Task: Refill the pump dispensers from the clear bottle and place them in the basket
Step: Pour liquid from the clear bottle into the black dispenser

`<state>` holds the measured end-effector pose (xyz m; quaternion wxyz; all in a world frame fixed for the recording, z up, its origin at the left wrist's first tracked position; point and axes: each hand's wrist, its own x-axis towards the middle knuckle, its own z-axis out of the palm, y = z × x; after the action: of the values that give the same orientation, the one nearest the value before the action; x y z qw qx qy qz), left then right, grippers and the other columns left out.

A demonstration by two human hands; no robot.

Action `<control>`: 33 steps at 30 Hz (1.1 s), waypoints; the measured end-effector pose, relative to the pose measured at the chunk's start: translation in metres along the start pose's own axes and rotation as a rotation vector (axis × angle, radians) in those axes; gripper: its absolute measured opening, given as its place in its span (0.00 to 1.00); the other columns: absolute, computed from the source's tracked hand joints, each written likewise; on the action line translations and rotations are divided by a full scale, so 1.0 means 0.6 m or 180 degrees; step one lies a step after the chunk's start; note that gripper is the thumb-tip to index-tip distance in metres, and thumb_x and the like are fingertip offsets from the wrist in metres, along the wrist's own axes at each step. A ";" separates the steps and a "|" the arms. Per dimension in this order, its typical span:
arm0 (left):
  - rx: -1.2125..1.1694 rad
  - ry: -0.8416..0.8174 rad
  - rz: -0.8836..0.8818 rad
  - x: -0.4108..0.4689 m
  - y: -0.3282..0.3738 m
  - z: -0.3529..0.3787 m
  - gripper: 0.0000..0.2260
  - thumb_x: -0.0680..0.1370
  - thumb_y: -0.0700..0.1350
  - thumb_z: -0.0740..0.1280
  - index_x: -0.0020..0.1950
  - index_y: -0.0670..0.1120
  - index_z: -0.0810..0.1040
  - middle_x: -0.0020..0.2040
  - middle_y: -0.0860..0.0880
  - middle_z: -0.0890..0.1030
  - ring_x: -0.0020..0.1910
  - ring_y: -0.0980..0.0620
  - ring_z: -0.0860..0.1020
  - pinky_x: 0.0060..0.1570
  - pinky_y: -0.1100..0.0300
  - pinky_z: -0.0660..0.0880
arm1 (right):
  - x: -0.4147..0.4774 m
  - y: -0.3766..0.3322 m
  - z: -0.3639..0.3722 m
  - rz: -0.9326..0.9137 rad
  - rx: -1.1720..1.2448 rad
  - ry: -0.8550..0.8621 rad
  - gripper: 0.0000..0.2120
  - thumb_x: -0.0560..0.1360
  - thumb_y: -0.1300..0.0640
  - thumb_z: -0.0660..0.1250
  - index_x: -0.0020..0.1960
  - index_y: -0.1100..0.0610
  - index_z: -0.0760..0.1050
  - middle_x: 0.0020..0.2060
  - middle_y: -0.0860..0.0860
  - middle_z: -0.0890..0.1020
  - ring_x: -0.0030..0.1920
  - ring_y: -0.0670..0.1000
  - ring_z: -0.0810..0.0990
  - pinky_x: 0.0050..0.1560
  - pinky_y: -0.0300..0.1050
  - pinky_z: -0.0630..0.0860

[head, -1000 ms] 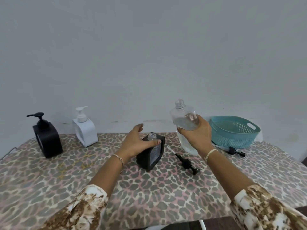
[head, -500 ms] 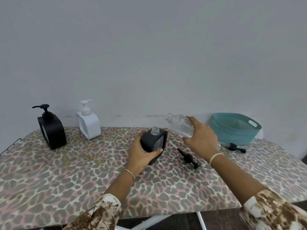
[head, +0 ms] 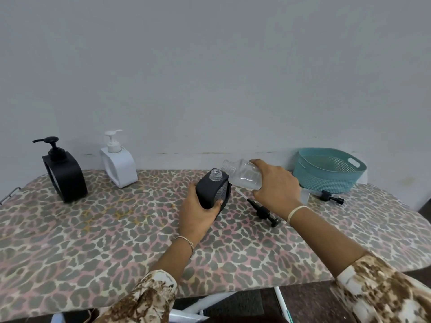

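From the head view, the left hand (head: 198, 214) grips an open black dispenser (head: 211, 191), fingers curled round its lower body, tilted on the leopard-print surface (head: 93, 229). The right hand (head: 276, 183) holds the clear bottle (head: 243, 174) tipped sideways, fingers wrapped round it, its neck just beside the dispenser's open mouth. A loose pump (head: 263, 209) lies near the right wrist. The basket (head: 328, 173) sits far right, a second pump (head: 330, 196) before it. A black dispenser (head: 63, 173) and a white dispenser (head: 119, 166) stand far left.

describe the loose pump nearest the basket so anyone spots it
Find the teal basket at the far right of the table. A black pump head lies flat just in front of it. The other loose pump lies farther left, by the held dispenser.
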<state>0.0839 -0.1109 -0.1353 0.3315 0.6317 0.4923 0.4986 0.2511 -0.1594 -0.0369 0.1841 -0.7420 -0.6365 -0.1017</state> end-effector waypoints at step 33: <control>0.0239 -0.0076 0.0141 0.003 -0.008 -0.001 0.23 0.68 0.46 0.77 0.54 0.53 0.67 0.50 0.56 0.77 0.48 0.56 0.77 0.41 0.75 0.69 | 0.030 -0.015 -0.021 -0.0258 -0.0541 -0.0334 0.29 0.68 0.63 0.66 0.67 0.47 0.68 0.46 0.49 0.80 0.47 0.55 0.79 0.36 0.44 0.69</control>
<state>0.0819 -0.1079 -0.1386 0.3023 0.6604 0.4926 0.4794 0.2466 -0.1474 -0.0171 0.0827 -0.7330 -0.6638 -0.1238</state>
